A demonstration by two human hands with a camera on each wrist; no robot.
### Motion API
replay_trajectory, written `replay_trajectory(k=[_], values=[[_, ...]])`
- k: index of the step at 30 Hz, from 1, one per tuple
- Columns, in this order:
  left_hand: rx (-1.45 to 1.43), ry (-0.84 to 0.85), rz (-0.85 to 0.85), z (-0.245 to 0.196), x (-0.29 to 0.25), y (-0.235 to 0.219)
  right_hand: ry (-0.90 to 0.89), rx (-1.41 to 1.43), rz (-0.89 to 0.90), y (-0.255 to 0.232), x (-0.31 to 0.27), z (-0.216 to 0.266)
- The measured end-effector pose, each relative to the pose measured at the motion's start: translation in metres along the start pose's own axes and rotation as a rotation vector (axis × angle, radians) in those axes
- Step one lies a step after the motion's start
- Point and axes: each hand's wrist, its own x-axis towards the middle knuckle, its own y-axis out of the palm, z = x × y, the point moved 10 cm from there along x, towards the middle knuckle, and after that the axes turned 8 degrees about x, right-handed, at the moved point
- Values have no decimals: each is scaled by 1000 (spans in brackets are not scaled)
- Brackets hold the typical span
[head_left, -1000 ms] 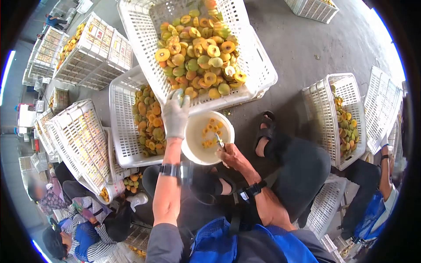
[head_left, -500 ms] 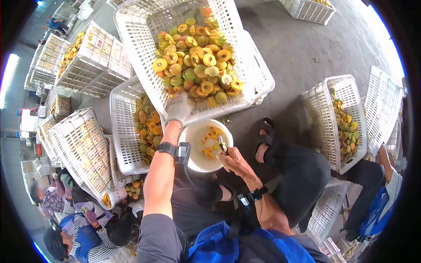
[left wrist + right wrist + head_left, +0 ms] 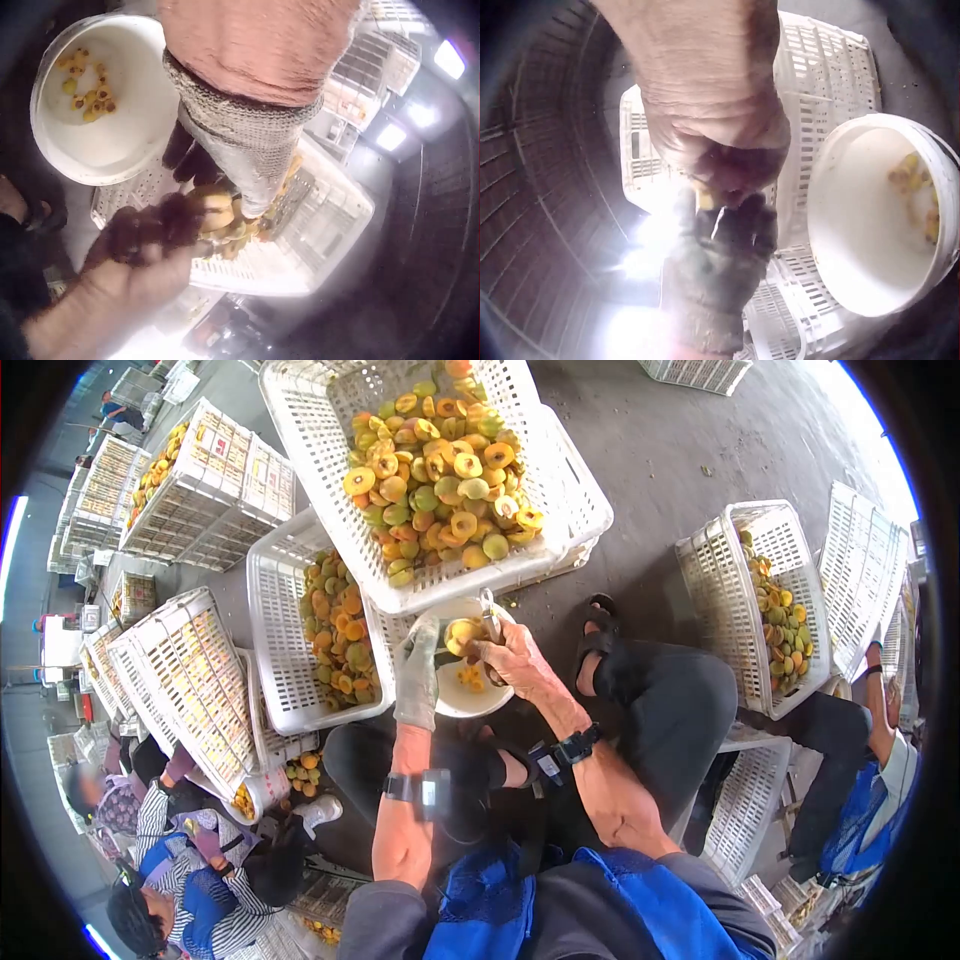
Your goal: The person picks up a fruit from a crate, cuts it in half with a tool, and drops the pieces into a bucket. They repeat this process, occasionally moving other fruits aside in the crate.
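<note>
My left hand (image 3: 430, 638), in a grey mesh glove, holds a yellow-orange peach (image 3: 462, 632) just above the white bucket (image 3: 470, 695). My bare right hand (image 3: 500, 648) grips a small metal tool (image 3: 488, 612) and touches the peach. The left wrist view shows the glove (image 3: 247, 150) wrapped round the peach (image 3: 214, 214), with the right hand (image 3: 142, 255) against it and the bucket (image 3: 97, 142) holding a few yellow pits. In the right wrist view the right hand (image 3: 720, 127) meets the glove (image 3: 712, 285) at the peach (image 3: 707, 199), beside the bucket (image 3: 877, 217).
A large white crate (image 3: 560, 480) of halved peaches tilts just beyond the bucket. A second crate (image 3: 275, 630) of fruit sits to its left, a third (image 3: 720, 610) to the right. Another worker (image 3: 870, 770) sits at right; people (image 3: 180, 860) crouch at lower left by stacked crates (image 3: 180, 680).
My left hand drew back from the big crate with a peach and now holds it over the bucket. My right hand rose from the bucket with the tool to meet it.
</note>
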Motion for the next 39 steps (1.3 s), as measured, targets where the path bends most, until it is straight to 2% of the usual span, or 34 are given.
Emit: replay_trajectory(k=[2,3,4,5,6,7,8,9,12,13,16,22,25,28,32,35,39], values=[[28,-51,92,18,0,0,79,48,89,5,-12,-7],[42,-58,127,40,8,-4,113,-137,43,-6,-8,-26],[58,-65,164,52,10,-5,-129,-346,5,-11,-2,-24],[282,201,76,31,3,-1,-375,-552,-35,-10,0,-24],[523,442,-80,11,-10,3,-620,-757,-76,-3,-10,-18],[274,244,-101,40,-2,-7,-453,-726,-71,0,-17,-4],[25,46,-120,73,3,-11,-405,-765,-113,-4,-21,-6],[-260,-165,-207,81,-5,-3,-358,-804,-154,-8,-27,-10],[-284,-192,-300,83,-13,0,-305,-937,-173,-12,-40,-28],[-341,-149,-264,76,-13,8,-306,-981,-163,-10,-42,-34],[-350,-177,-249,80,-14,9,-353,-1043,-101,-1,-46,-42],[-395,-164,-401,95,-18,7,-146,-1158,-115,-6,-33,-76],[-293,-103,-507,99,-20,-5,-97,-1132,-151,-8,-27,-101],[-149,-110,-428,99,-14,-19,-293,-888,-73,-1,-37,-101],[55,-97,-268,70,-16,-15,-232,-720,93,6,-33,-105],[15,-130,-119,68,-7,-11,-339,-770,39,11,-39,-80],[-133,-194,-126,79,-1,-19,-285,-981,-19,12,-36,-72]])
